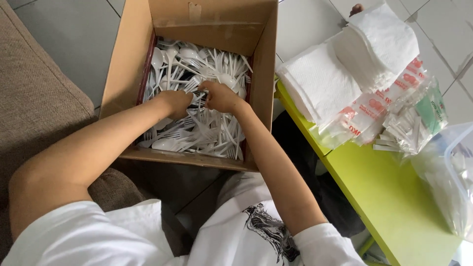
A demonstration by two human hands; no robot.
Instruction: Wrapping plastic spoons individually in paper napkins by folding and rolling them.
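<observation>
An open cardboard box (129,64) stands on the floor in front of me, filled with a loose heap of white plastic forks and spoons (197,128). Both my hands reach into it near the middle of the heap. My left hand (175,102) has its fingers curled down among the cutlery. My right hand (220,96) is just beside it, fingers closed over some white pieces. The two hands nearly touch. What exactly each hand grips is hidden by the fingers.
A brown sofa (34,98) is at my left. A lime green table (389,197) at my right carries stacks of white paper napkins (340,69), clear packets of wrapped cutlery (394,113) and a clear plastic bag (451,182).
</observation>
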